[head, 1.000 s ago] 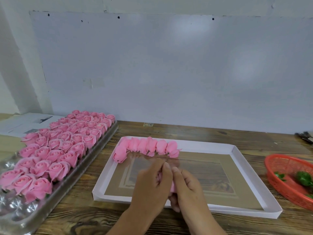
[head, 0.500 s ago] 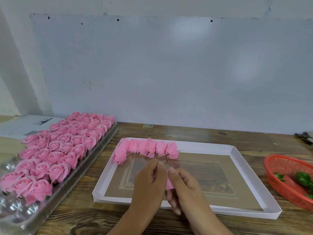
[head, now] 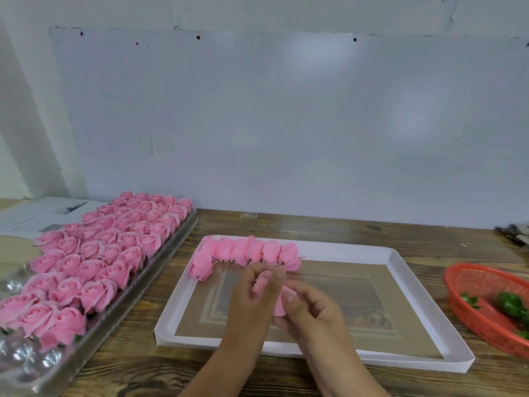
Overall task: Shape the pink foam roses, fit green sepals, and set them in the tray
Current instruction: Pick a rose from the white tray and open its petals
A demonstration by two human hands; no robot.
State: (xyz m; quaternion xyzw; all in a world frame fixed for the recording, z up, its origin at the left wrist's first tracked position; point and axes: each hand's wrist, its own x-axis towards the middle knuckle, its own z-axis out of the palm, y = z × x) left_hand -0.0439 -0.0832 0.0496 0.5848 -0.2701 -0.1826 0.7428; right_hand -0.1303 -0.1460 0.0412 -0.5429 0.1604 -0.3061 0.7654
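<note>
Over the white cardboard tray, both hands hold one pink foam rose. My left hand pinches its upper petals with curled fingers. My right hand grips its lower part, thumb pressed on the petal. Most of that rose is hidden between the fingers. A row of several finished pink roses lies along the tray's far left edge. Green sepals sit in the red basket at the right.
A clear plastic blister tray packed with many open pink roses fills the left side of the wooden table. Papers lie behind it. Dark tools rest at the far right by the wall.
My hands have parted slightly and risen toward the row of roses. More of the pink rose shows between the fingers as the left hand pulls at its petals.
</note>
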